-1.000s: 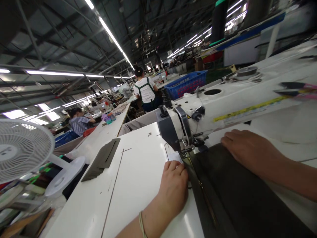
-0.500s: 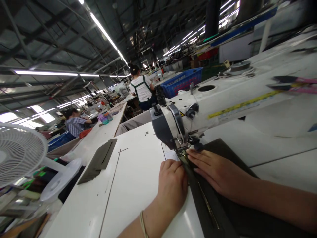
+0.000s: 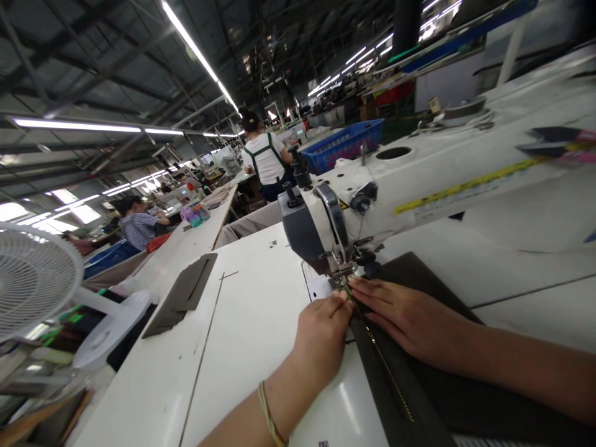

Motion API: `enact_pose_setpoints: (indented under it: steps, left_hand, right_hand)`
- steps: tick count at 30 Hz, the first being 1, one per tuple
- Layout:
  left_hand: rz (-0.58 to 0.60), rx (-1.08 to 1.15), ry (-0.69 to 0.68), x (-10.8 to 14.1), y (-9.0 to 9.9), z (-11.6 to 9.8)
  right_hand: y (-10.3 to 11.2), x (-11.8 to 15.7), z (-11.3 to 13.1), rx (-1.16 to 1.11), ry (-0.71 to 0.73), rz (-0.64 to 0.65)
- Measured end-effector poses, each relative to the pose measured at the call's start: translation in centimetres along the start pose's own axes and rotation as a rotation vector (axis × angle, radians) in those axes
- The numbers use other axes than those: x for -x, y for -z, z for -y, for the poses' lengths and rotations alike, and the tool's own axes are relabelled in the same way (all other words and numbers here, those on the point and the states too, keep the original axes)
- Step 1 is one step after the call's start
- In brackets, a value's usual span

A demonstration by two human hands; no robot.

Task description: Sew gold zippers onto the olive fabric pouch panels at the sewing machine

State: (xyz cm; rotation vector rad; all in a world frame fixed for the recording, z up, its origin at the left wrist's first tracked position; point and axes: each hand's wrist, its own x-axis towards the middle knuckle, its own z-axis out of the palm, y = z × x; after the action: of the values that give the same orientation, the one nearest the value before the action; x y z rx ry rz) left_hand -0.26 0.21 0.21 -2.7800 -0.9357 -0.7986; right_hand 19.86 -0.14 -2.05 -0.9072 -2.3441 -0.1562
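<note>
A dark olive fabric piece [image 3: 410,267] lies under the head of a white sewing machine [image 3: 321,226]. Along it runs a zipper [image 3: 382,363] with brass-coloured teeth, leading up to the presser foot [image 3: 343,272]. My left hand [image 3: 321,335] is closed, its curled fingers pinching the zipper's left edge just in front of the foot. Flat on the fabric, to the right of the teeth, rests my right hand [image 3: 414,316] with its fingers stretched toward the foot. The fabric beneath the right palm is hidden.
Stacked olive fabric pieces [image 3: 181,298] lie on the white table [image 3: 246,347] at left. Beyond its left edge stands a white fan [image 3: 35,279]. Scissors [image 3: 554,143] rest on the machine arm. A blue crate [image 3: 342,146] and co-workers, one in a white shirt [image 3: 266,158], are farther off.
My left fingers have moved closer to the presser foot and onto the zipper's edge, uncovering the white plate beside them. My right hand stays flat on the fabric. The view has shifted slightly.
</note>
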Motion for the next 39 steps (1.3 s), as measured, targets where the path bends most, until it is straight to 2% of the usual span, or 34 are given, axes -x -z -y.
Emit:
enact_pose_setpoints:
  steps: [3,5,11,20,24,27,30,35,39]
  left_hand:
    - [0.072,-0.034,-0.052,-0.4,0.3,0.1]
    - [0.072,-0.037,-0.059,-0.5,0.4,0.1]
    - [0.012,-0.065,-0.033,-0.6,0.5,-0.2]
    - [0.078,-0.097,0.045,-0.8,0.3,0.0]
    - [0.106,-0.073,0.094,-1.0,0.4,0.3]
    - [0.185,0.029,0.125,-0.9,1.2,0.5]
    - [0.255,0.162,0.163,-0.7,2.1,0.3]
    - [0.229,0.124,0.221,-0.7,2.4,-0.8]
    - [0.156,0.086,0.224,-0.5,1.5,-1.2]
  right_hand:
    - [0.4,-0.1,-0.3,-0.012,0.032,0.016]
    - [0.5,-0.2,-0.3,-0.013,0.032,0.009]
    - [0.5,-0.3,0.1,0.051,0.035,0.001]
    - [0.2,-0.6,-0.3,0.067,0.042,0.006]
    - [0.6,-1.0,-0.9,0.005,0.033,0.042]
    - [1.6,-1.1,-0.7,-0.095,-0.021,0.154]
    - [2.6,-0.9,0.6,-0.116,-0.110,0.227]
    - [2.2,-1.7,3.1,0.015,-0.292,0.164]
    - [0.8,-3.2,3.1,0.096,-0.367,0.126]
